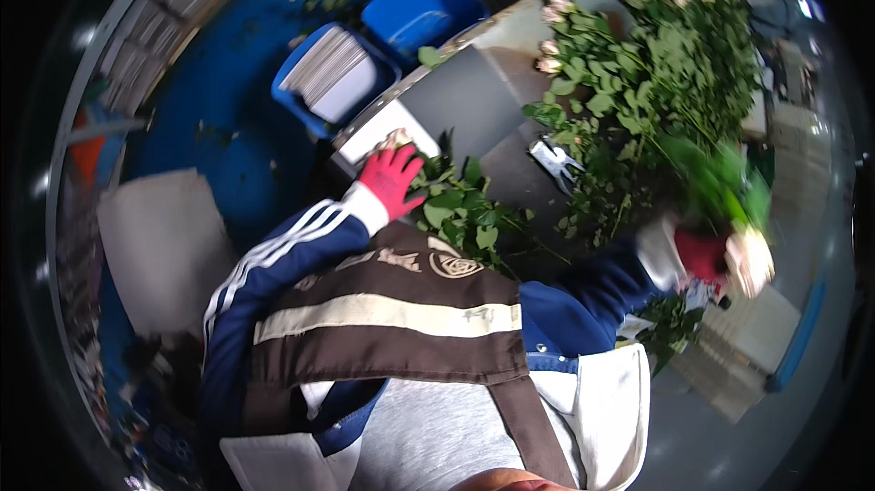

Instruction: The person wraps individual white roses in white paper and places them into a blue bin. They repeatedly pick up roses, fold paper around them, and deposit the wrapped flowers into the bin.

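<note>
My left hand [392, 179], in a red glove, lies with fingers spread beside pale rose heads [397, 139] at the edge of a white sheet [392, 123]. Leafy rose stems [460, 208] stretch from there across the bench to the right. Out to the right, my right hand [700, 256] wears a darker red glove and is closed round a pale pink rose [749, 263]. Its green leaves are smeared by motion. Between the hands lies a white and grey forked hand tool [554, 163]. A large heap of pale roses [674, 62] covers the far right of the bench.
Two blue bins stand beyond the bench: one bin [290, 67] holds stacked cardboard sheets, another bin [424, 8] sits behind it. A grey cardboard piece [164, 245] is at left. Flat cardboard [747, 345] is stacked at lower right. Fallen leaves dot the blue floor [219, 81].
</note>
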A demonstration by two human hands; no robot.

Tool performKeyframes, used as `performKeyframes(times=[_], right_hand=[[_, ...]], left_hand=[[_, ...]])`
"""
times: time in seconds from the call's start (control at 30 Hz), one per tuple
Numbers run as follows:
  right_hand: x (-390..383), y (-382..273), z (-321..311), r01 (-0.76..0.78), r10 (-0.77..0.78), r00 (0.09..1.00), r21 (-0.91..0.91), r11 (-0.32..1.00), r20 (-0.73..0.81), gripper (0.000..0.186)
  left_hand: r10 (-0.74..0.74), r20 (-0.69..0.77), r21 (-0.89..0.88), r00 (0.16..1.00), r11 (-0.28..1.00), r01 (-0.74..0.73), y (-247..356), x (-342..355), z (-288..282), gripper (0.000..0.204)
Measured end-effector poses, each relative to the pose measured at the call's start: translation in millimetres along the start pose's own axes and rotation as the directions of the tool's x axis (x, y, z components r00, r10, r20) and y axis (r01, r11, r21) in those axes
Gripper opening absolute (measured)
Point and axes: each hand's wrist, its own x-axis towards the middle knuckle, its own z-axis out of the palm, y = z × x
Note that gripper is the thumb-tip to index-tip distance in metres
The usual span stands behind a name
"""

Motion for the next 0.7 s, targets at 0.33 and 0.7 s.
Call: performKeyframes(times=[0.33,0.7], right_hand=[[-33.2,-65.7,-162.2,-0.582,-0.424,0.798,0.732,-0.355,0.429,0.037],[-119.0,-180.5,-54.5,-0.778,-0.506,0.626,0.430,-0.457,0.593,0.025]], left_hand=[[0.144,0.031,0.006,0.989,0.990,-0.144,-4.2,7.0,6.8,0.065],[0.104,0.028,0.018,0.994,0.994,-0.105,1.3,10.9,1.8,0.068]])
